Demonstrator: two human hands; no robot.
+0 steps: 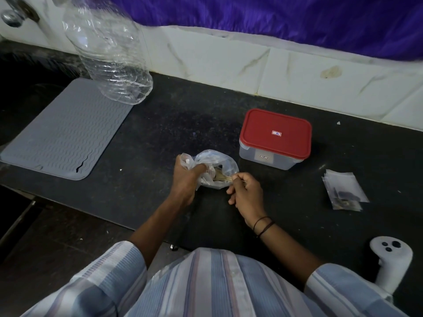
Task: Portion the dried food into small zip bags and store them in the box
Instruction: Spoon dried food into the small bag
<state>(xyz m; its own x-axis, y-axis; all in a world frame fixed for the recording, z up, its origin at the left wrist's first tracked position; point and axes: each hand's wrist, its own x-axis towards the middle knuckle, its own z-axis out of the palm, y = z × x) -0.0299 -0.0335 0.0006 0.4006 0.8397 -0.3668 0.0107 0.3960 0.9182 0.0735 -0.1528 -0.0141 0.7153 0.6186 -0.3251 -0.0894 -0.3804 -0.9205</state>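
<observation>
A: Striped shirt [206, 287] low in shot; left hand [184, 177] grips the clear plastic bag [212, 162], holding its mouth open on the counter [160, 124]

B: Right hand [246, 193] pinches a spoon [223, 178] inside, likely scooping. Zip bags [344, 191] wait right of the red-lidded box [275, 138], lid on

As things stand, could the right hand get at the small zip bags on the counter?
Probably yes. The small zip bags lie in the open to the right of the right hand, with bare counter between them. But its fingers are pinching a spoon, which would hamper picking up.
</observation>
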